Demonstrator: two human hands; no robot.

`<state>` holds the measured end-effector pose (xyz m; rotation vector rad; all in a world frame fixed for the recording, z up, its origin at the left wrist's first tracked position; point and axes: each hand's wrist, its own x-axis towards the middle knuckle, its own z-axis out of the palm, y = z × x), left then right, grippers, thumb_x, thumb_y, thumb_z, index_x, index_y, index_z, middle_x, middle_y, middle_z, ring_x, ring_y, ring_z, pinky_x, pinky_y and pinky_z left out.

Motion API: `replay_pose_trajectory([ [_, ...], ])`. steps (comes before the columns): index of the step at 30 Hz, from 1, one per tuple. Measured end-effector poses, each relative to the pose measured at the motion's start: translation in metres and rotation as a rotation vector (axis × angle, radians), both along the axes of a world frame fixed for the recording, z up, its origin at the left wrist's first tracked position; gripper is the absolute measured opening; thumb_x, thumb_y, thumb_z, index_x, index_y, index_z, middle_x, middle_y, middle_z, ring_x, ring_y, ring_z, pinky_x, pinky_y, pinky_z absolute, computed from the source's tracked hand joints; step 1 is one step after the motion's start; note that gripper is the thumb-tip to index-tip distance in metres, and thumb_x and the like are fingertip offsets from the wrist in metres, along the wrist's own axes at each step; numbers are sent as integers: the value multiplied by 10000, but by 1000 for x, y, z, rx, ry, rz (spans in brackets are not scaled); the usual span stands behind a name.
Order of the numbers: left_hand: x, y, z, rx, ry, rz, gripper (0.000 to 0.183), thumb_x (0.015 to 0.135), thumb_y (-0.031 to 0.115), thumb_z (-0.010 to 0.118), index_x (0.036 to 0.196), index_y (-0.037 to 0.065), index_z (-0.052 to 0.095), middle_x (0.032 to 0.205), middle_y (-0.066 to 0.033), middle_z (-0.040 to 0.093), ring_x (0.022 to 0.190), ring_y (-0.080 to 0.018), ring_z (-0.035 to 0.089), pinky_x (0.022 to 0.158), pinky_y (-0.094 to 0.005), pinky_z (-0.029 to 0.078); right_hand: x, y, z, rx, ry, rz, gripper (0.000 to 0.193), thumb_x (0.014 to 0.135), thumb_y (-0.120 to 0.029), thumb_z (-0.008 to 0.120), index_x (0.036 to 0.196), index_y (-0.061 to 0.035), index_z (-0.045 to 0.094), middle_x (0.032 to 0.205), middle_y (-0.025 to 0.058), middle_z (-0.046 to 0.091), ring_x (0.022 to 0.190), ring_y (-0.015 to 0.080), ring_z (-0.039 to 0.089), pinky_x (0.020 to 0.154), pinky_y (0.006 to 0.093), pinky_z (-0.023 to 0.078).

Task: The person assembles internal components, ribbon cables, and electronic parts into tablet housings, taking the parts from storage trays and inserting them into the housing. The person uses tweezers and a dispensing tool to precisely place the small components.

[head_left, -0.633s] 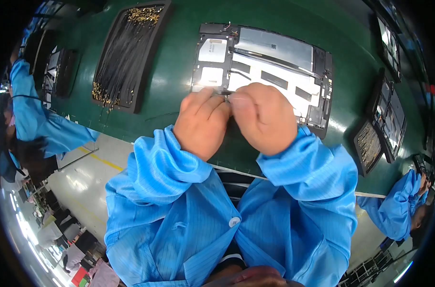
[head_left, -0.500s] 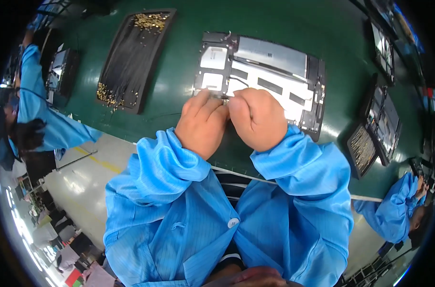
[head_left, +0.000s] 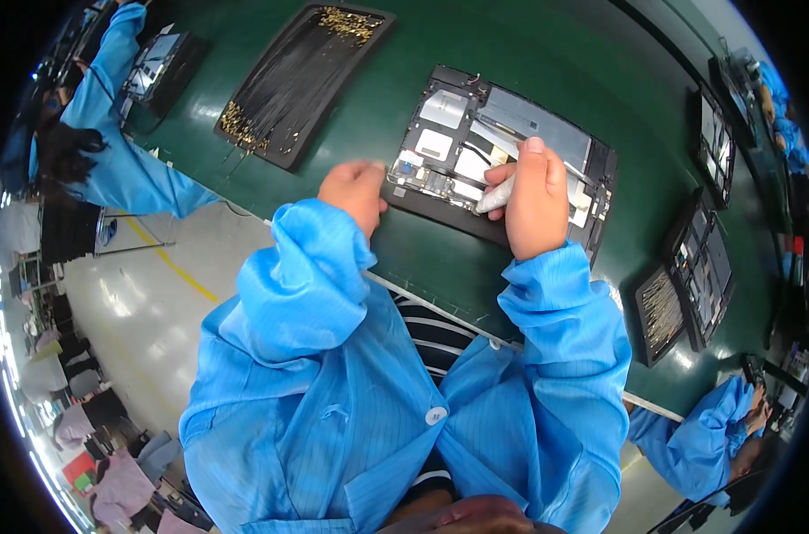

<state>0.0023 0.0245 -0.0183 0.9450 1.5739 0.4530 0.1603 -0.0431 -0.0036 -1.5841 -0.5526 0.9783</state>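
Note:
An opened flat electronic device, like a laptop base, lies tilted on the green table with its circuit board, white panels and a grey battery-like block exposed. Over its near middle is my right hand, fingers curled and thumb pointing up. A white finger covering, or a small white thing at the fingers, touches the board's near edge; the hand hides what else it holds. At the device's left corner is my left hand, fingers bent and the fingertip smeared. Whether it grips the corner cannot be made out.
A black tray of thin black cables with gold ends lies at the far left. On the right are a smaller tray of cables and more opened devices. Co-workers in blue sleeves sit at both sides.
My hands, together at the device's near edge before, have separated: the left to its left corner, the right onto the board. The whole view has turned and shifted.

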Motion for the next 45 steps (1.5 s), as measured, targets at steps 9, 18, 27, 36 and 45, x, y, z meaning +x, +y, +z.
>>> replay_pose_trajectory([
  [9, -14, -43, 22, -67, -135, -408, 323, 773, 206, 501, 1017, -6, 473, 747, -33, 502, 525, -68, 433, 442, -182, 336, 1, -5, -5, 91, 0, -45, 383, 824, -329, 349, 993, 7, 425, 704, 95, 550, 617, 141, 515, 451, 240, 420],
  [18, -16, -44, 14, -249, -231, -444, 343, 776, 193, 486, 1039, -25, 459, 753, -50, 505, 538, -74, 450, 445, -184, 352, 1, -5, 0, 99, 26, -22, 378, 838, -309, 350, 1022, 19, 379, 684, 105, 538, 546, 124, 490, 443, 220, 398],
  [27, -8, -33, 8, -212, -212, -421, 287, 786, 173, 479, 1010, -6, 479, 723, -31, 500, 517, -56, 443, 420, -176, 343, 4, -1, -2, 36, 13, 41, 393, 810, -307, 390, 1050, 0, 437, 731, 107, 567, 609, 124, 526, 543, 237, 420],
  [36, -5, -31, 6, -243, -235, -460, 239, 776, 194, 494, 928, 11, 507, 706, -21, 497, 508, -61, 438, 402, -178, 331, 6, 28, 8, -261, -641, 718, 353, 729, -290, 450, 977, -52, 530, 895, 138, 557, 832, 234, 529, 743, 293, 398],
  [45, -23, -23, 4, -268, -393, -296, 397, 800, 356, 438, 951, -10, 459, 710, -79, 521, 559, -157, 513, 469, -271, 436, 58, -36, -9, -96, -240, -173, 275, 753, -289, 457, 875, -61, 553, 794, 162, 558, 767, 295, 533, 696, 323, 416],
])
